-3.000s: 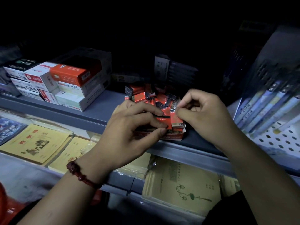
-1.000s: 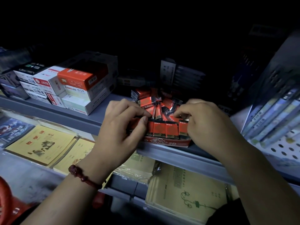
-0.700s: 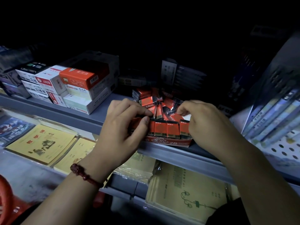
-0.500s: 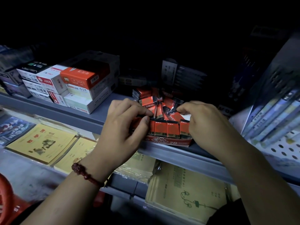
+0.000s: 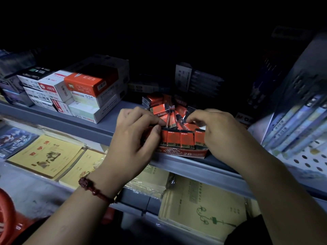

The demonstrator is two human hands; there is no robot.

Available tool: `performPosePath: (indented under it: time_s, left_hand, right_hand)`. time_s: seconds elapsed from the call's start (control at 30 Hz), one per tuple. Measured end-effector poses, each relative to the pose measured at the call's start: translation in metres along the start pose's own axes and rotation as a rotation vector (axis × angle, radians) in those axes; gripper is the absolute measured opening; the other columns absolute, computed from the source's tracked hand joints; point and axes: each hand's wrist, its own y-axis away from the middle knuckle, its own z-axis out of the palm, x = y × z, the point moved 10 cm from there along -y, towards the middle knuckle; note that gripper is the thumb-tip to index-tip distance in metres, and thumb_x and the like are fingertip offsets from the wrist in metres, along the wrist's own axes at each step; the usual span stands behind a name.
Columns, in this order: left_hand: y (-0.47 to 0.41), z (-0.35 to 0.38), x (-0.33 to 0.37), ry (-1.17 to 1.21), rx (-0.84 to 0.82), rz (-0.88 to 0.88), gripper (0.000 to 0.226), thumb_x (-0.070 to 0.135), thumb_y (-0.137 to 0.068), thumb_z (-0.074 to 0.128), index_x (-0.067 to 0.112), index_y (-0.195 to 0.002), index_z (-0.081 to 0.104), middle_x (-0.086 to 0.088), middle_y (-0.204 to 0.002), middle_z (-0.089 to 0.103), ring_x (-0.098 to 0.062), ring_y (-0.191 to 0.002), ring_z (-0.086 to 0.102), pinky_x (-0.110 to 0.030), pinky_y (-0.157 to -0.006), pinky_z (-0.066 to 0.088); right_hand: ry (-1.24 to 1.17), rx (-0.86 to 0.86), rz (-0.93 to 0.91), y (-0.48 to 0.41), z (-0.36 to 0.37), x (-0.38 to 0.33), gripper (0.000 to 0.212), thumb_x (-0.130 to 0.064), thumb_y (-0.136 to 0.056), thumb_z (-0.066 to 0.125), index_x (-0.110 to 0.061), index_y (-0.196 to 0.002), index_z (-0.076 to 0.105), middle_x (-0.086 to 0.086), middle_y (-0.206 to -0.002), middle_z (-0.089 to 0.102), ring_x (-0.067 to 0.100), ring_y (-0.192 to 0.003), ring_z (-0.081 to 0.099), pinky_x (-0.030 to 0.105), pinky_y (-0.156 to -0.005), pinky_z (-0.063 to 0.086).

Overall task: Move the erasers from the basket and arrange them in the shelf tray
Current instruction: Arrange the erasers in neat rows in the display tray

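Neatly, red erasers (image 5: pixel 178 138) stand in a row at the front of the tray (image 5: pixel 184 153) on the shelf (image 5: pixel 85 124), with loose ones heaped behind. The left hand (image 5: pixel 134 138) pinches the row's left end with curled fingers. The right hand (image 5: pixel 219 131) curls its fingers around erasers at the right end, hiding them. Stacked boxes (image 5: pixel 88 89) sit to the left. The red basket (image 5: pixel 7 218) is cut off below, and the shelf's back is too dark to read.

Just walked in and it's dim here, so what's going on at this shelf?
A person is lining up red 2B erasers in a red shelf tray on the grey shelf. The left hand pinches the row's left end; the right hand pinches at loose erasers behind it. The front row stands upright; more lie jumbled behind.
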Motion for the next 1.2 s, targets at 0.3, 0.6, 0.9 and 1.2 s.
performPosePath:
  time_s: [0.3,0.6,0.9,1.2]
  left_hand:
    - [0.001,0.001,0.001,-0.010,-0.014,0.005,0.021,0.024,-0.100,0.054,0.022,-0.105,0.074,0.009,-0.104,0.062,-0.020,-0.103,0.049,-0.023,-0.095,0.032]
    - [0.001,0.000,-0.001,-0.005,-0.016,0.004,0.021,0.025,-0.100,0.053,0.022,-0.105,0.073,0.011,-0.104,0.062,-0.019,-0.104,0.049,-0.020,-0.096,0.032]
    - [0.002,-0.003,0.001,0.002,0.007,0.007,0.020,0.024,-0.099,0.054,0.021,-0.106,0.072,0.009,-0.107,0.060,-0.017,-0.104,0.048,-0.025,-0.094,0.035]
    - [0.001,-0.017,-0.017,-0.034,0.031,-0.052,0.023,0.023,-0.096,0.050,0.023,-0.105,0.071,0.010,-0.107,0.059,-0.016,-0.105,0.045,-0.012,-0.094,0.030]
  right_hand:
    - [0.122,0.038,-0.007,0.001,-0.005,-0.008,0.049,0.003,-0.090,0.052,-0.031,-0.119,0.073,-0.008,-0.115,0.061,0.021,-0.104,0.058,0.037,-0.079,0.051]
    - [0.209,0.076,0.060,0.003,-0.012,-0.010,0.042,0.002,-0.090,0.056,-0.024,-0.116,0.076,0.003,-0.117,0.061,0.028,-0.110,0.054,0.033,-0.079,0.042]
    - [-0.094,0.258,0.150,0.005,-0.017,0.014,0.033,0.005,-0.092,0.047,-0.019,-0.094,0.068,0.007,-0.097,0.059,0.018,-0.064,0.057,0.024,-0.050,0.041]
    - [-0.399,0.232,0.213,0.008,-0.001,0.008,0.033,0.003,-0.093,0.047,-0.024,-0.094,0.066,-0.003,-0.083,0.069,0.003,-0.062,0.061,0.013,-0.047,0.043]
